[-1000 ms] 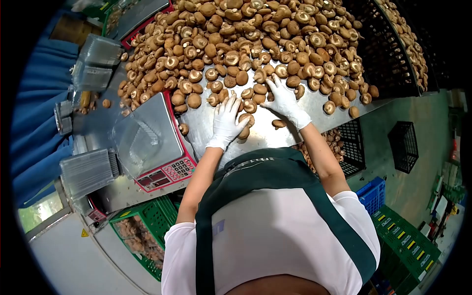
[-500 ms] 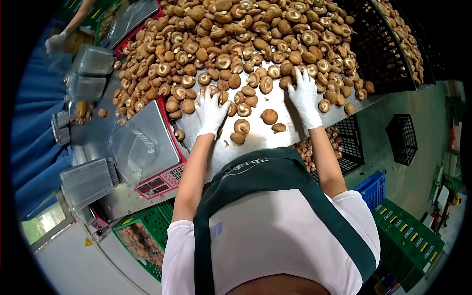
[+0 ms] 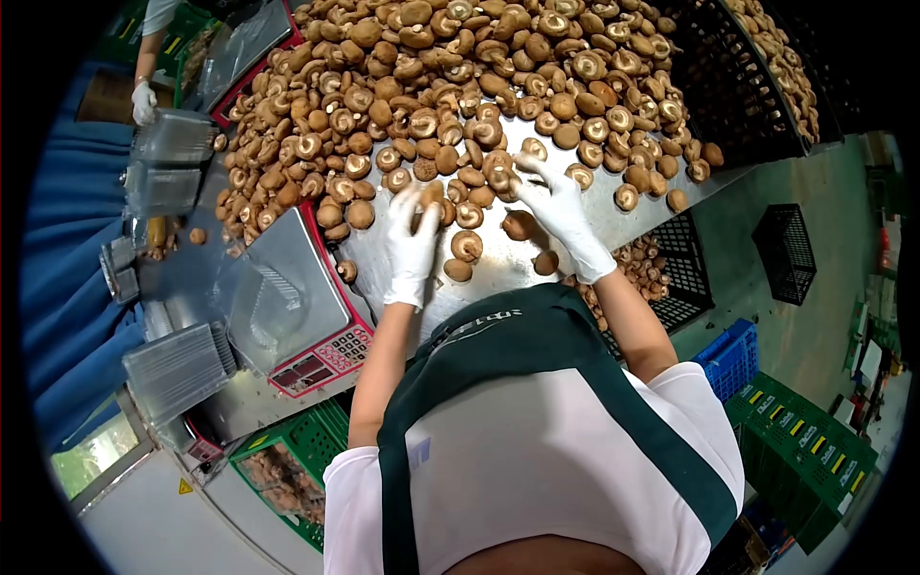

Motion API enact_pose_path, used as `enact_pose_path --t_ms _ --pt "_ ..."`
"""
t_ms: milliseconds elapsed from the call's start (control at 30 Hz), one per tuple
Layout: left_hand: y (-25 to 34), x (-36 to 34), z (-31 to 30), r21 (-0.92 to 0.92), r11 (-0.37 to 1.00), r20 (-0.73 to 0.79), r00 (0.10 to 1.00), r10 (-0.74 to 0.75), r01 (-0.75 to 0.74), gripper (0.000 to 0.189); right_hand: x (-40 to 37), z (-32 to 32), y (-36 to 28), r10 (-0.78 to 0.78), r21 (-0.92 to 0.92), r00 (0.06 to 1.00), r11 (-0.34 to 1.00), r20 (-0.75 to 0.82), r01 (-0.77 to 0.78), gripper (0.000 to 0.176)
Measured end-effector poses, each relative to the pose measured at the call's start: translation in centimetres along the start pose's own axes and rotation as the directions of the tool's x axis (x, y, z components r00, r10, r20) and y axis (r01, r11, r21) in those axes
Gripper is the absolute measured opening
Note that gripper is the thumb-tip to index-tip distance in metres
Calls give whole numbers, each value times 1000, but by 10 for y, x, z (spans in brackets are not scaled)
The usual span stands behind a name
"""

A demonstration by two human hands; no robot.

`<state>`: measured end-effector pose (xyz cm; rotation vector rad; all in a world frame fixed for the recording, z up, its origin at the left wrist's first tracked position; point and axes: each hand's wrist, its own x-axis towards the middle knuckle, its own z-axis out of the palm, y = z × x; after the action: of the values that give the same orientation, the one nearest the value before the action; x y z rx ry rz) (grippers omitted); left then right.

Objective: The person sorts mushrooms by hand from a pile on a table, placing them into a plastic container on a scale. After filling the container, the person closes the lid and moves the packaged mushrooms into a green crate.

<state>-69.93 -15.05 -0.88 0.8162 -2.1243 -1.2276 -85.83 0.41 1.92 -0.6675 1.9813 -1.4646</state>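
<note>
Brown shiitake mushrooms (image 3: 383,113) lie heaped across a steel table, with several loose ones nearer my body. My left hand (image 3: 412,251), in a white glove, has its thumb and fingers curled around a mushroom (image 3: 432,195) at the near edge of the heap. My right hand (image 3: 558,213), also gloved, reaches in from the right with fingers apart. Its fingertips are slightly blurred and lie against a mushroom (image 3: 499,178). Beneath that hand are a dark-capped mushroom (image 3: 519,225) and a smaller one (image 3: 545,263).
A red-framed scale (image 3: 321,364) holding a clear tray stands left, near stacked clear trays (image 3: 179,372). Black crates of mushrooms stand upper right and below the table's right edge (image 3: 685,268). Another person's gloved hand (image 3: 144,103) is at the upper left.
My right hand has moved left and nearer my body, away from the heap's right side. My left hand has come slightly nearer my body, its fingers now around a mushroom. The other person's hand has shifted.
</note>
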Motion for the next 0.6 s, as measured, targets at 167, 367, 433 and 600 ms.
enact_pose_path --t_ms 167,367,433,600 --pt "35 -30 34 -69 981 482 855 190 -179 46 -35 -5 37 211 415 882 820 422 -395 46" --pt "5 -32 18 66 970 408 893 189 -236 56 -81 -104 32 383 -358 850 899 362 -253 39" --pt "-1 -32 -3 193 969 250 963 104 -155 53 -95 -125 45 380 -757 906 644 187 -114 48" --pt "-32 -47 -37 528 846 197 980 -29 -81 83 -88 -82 70 306 -708 952 669 -14 -225 56"
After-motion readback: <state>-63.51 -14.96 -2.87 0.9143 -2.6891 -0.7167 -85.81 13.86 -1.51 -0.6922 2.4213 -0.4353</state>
